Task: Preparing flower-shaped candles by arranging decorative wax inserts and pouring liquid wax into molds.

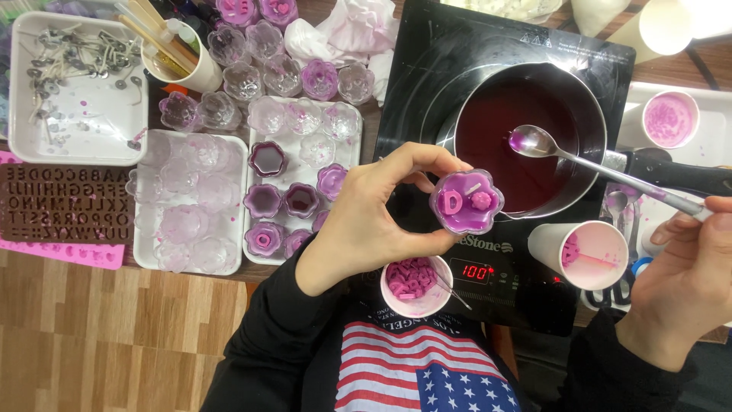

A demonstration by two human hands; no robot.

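Now flower-shaped candle cup (466, 202) pinched in left hand (366, 221), beside pot (591, 114).

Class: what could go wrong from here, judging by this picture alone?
1. The spoon in the right hand holds purple liquid over the pot; it could drip onto the cooktop.
2. The left hand holds the filled cup beside the pot; tilting could spill it.

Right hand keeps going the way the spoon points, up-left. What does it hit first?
Most likely the dark purple liquid in the steel pot: the spoon, held by the right hand, already has its bowl over it. Further along is the pot's far wall, though height above the liquid is unclear.
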